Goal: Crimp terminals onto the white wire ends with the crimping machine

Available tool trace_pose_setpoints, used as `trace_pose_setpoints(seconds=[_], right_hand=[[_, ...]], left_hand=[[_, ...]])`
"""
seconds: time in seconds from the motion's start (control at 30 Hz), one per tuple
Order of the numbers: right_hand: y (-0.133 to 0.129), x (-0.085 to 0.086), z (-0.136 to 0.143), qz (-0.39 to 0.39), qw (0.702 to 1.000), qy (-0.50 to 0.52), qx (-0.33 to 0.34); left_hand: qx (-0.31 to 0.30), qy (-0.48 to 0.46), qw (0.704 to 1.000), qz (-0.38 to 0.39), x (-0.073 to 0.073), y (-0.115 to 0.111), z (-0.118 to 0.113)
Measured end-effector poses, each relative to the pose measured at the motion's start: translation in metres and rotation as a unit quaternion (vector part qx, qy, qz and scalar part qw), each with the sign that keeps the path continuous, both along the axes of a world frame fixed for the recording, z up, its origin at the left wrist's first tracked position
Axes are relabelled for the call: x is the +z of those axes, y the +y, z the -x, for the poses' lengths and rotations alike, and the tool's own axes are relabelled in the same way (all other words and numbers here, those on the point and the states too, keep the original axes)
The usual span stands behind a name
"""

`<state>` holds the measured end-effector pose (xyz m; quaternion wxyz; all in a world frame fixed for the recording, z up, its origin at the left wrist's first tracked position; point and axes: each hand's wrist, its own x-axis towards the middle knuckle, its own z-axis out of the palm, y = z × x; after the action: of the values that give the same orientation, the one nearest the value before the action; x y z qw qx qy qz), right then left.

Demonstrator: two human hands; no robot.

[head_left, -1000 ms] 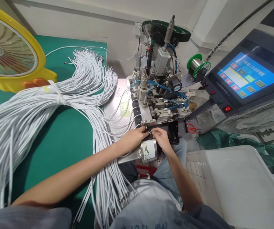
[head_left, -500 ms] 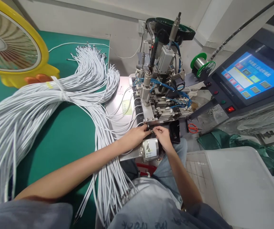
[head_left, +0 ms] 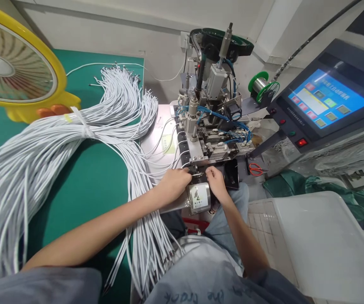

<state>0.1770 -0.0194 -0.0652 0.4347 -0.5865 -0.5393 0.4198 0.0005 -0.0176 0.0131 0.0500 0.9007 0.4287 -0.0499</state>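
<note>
At my far left stands one yellow fan (head_left: 13, 63). Beside it, one tied bundle of white cables (head_left: 86, 131) lies across the green worktop (head_left: 83, 181), its strands too many to count. Several single cables run on toward the machine, overlapping too much for a sure number. My left hand (head_left: 173, 185) is curled at the machine's front edge, just left of one small metal piece (head_left: 197, 174); I cannot tell whether it grips it. I judge the step in hand to be fine fingertip handling of that piece; the next move calls for a steady, light pinch. Below sits one labelled cylinder (head_left: 200, 197). My right hand (head_left: 214, 179) has its fingertips drawn together, just right of the piece; whether anything is between them I cannot tell. Above stands one machine (head_left: 216, 82). Farther right: one flat black object (head_left: 231, 174), one pair of red-handled scissors (head_left: 255, 169), one wire spool (head_left: 259, 85) and one control screen (head_left: 329, 99).
</note>
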Motion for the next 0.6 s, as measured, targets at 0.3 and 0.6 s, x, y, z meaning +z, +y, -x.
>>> trace_pose_setpoints(seconds=[0.3, 0.6], right_hand=[[-0.022, 0.012, -0.003, -0.124, 0.978, -0.145, 0.082], [-0.066, 0.036, 0.017, -0.164, 0.981, -0.071, -0.080]], left_hand=[[0.004, 0.009, 1.000, -0.005, 0.001, -0.003, -0.002], [0.039, 0.007, 0.998, -0.047, -0.001, 0.002, 0.003]])
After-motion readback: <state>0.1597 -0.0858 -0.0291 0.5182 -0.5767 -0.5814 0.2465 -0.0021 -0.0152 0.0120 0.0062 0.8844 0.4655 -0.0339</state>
